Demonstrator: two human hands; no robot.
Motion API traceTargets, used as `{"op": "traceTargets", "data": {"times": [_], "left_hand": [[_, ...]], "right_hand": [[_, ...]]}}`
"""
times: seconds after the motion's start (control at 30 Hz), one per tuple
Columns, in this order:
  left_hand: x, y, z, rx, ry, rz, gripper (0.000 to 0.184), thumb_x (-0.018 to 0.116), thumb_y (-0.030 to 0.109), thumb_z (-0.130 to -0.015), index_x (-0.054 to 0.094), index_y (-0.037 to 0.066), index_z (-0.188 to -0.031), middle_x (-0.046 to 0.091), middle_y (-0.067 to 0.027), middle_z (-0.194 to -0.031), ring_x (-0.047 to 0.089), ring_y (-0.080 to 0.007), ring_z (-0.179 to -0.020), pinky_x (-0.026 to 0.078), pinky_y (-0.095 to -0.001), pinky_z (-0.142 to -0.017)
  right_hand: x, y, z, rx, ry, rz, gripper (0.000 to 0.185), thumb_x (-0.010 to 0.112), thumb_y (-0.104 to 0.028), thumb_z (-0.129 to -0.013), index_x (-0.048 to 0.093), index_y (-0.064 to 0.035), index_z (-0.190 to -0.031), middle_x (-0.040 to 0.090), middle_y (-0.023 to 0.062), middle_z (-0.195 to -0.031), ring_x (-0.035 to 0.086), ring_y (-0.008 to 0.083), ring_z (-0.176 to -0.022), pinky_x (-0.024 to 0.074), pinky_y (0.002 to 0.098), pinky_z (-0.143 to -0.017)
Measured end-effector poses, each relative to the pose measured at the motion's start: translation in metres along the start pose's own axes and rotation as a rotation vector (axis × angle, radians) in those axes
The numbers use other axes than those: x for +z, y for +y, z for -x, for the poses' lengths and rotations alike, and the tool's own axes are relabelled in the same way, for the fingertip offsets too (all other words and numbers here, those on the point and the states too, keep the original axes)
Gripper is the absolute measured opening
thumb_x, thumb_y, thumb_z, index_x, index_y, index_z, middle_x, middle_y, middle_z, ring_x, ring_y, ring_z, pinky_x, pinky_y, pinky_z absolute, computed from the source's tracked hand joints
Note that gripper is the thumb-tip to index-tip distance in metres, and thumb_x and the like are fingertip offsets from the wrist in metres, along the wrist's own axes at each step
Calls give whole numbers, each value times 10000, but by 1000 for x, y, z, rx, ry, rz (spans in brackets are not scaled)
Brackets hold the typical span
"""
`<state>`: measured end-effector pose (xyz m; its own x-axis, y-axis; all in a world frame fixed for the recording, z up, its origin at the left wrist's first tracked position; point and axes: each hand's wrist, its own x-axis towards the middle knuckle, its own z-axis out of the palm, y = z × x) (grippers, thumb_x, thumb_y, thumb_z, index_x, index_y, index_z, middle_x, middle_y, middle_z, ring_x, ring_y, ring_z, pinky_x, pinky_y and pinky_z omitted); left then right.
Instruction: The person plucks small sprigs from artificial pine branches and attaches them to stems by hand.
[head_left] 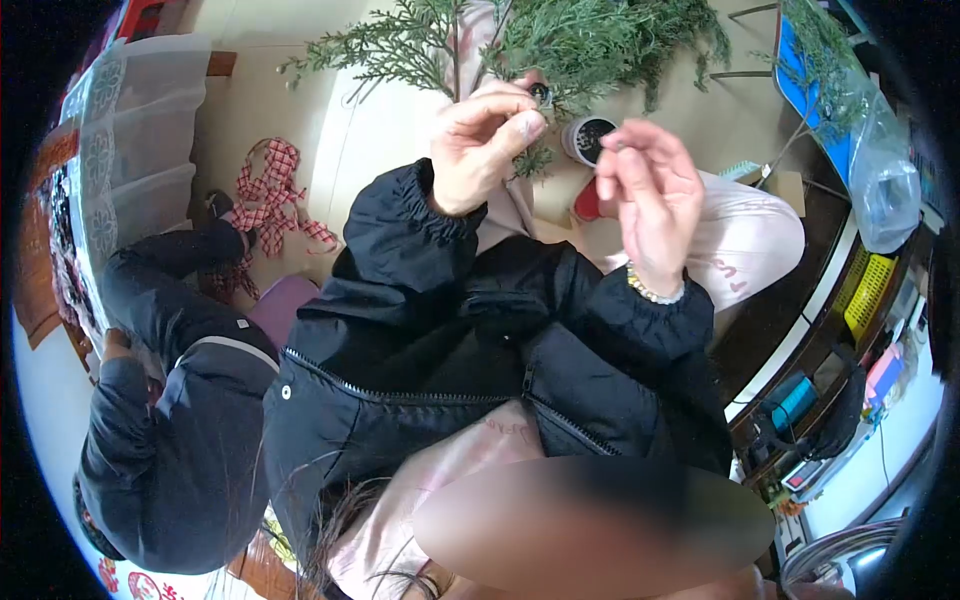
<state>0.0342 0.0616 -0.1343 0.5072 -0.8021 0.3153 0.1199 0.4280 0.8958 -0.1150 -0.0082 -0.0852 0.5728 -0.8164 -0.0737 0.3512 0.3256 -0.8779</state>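
Note:
My left hand (pixel 485 140) is closed in a pinch, with a small dark, shiny round thing (pixel 541 95) at its fingertips. Feathery green branches (pixel 590 45) spread just beyond that hand, and a sprig hangs below its fingers. My right hand (pixel 650 190) wears a beaded bracelet (pixel 652 287) at the wrist. Its thumb and fingers are pinched together; a tiny dark speck shows there, too small to name. A white tub (pixel 571 140) holding small dark bits stands between and beyond my hands.
Another person in dark clothes (pixel 190 430) bends forward at the left, beside a cloth-draped table (pixel 145 130). Red checked fabric (pixel 270 200) lies on the floor. On the right are a blue board (pixel 795 75), a clear plastic bag (pixel 885 180) and a yellow basket (pixel 868 295).

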Motion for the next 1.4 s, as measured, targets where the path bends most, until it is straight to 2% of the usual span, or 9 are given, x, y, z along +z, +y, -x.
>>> {"op": "traceTargets", "data": {"times": [0.07,0.1,0.23,0.43,0.53,0.63,0.73,1.13,1.4], "left_hand": [[-2,0,0,8,-68,-60,72,591,-12,-773,597,-30,-842,561,-54,-760,521,-123,-726,336,-386,-961],[-1,1,2,-32,-53,-101,68,602,21,-782,602,-19,-837,546,-24,-718,507,-99,-675,338,-381,-959],[-1,-1,3,-33,-70,-186,60,598,52,-792,607,5,-829,528,-2,-659,492,-86,-628,352,-390,-946],[-8,-5,1,62,-127,-252,79,622,86,-767,608,14,-796,525,-12,-624,502,-96,-612,354,-404,-945],[-8,1,-2,64,-174,-228,19,579,8,-772,590,-7,-777,559,-51,-722,526,-127,-694,312,-442,-979],[-7,3,-1,12,-159,-200,17,582,4,-767,595,-6,-764,582,-60,-729,544,-130,-698,312,-447,-980],[-8,-2,0,-39,-135,-197,88,623,91,-766,618,6,-788,595,-26,-651,555,-99,-631,359,-411,-945],[-7,2,-4,54,-175,-287,67,623,73,-740,612,9,-758,620,-64,-684,587,-175,-667,378,-443,-911],[-5,0,-2,44,-178,-345,49,586,71,-703,568,27,-691,556,-27,-564,551,-133,-566,381,-446,-915]], "right_hand": [[8,3,-1,21,5,0,153,542,-3,-830,542,54,-972,606,129,-823,546,127,-615,457,229,-574],[6,10,-5,16,-25,-11,150,545,-6,-829,543,55,-967,607,128,-815,544,126,-609,457,229,-575],[7,17,-9,62,-50,-36,157,549,-16,-831,555,57,-970,607,121,-792,540,120,-601,446,219,-568],[10,20,-9,184,-59,-146,171,550,-30,-834,562,43,-987,604,96,-773,528,102,-613,419,204,-550],[15,19,-11,218,-26,-191,162,551,-37,-835,567,33,-980,598,77,-759,524,96,-613,413,200,-544],[11,21,-11,231,-45,-204,154,550,-40,-836,570,24,-974,594,66,-754,530,95,-621,411,196,-542],[8,23,-11,249,-61,-232,154,550,-39,-835,571,21,-976,593,65,-755,538,94,-633,410,194,-535],[7,24,-12,212,3,-241,169,556,-28,-825,571,33,-982,611,91,-840,551,96,-654,415,188,-520],[10,29,-8,285,23,-301,157,554,-30,-830,571,33,-971,607,79,-819,553,96,-650,418,192,-527]]}}
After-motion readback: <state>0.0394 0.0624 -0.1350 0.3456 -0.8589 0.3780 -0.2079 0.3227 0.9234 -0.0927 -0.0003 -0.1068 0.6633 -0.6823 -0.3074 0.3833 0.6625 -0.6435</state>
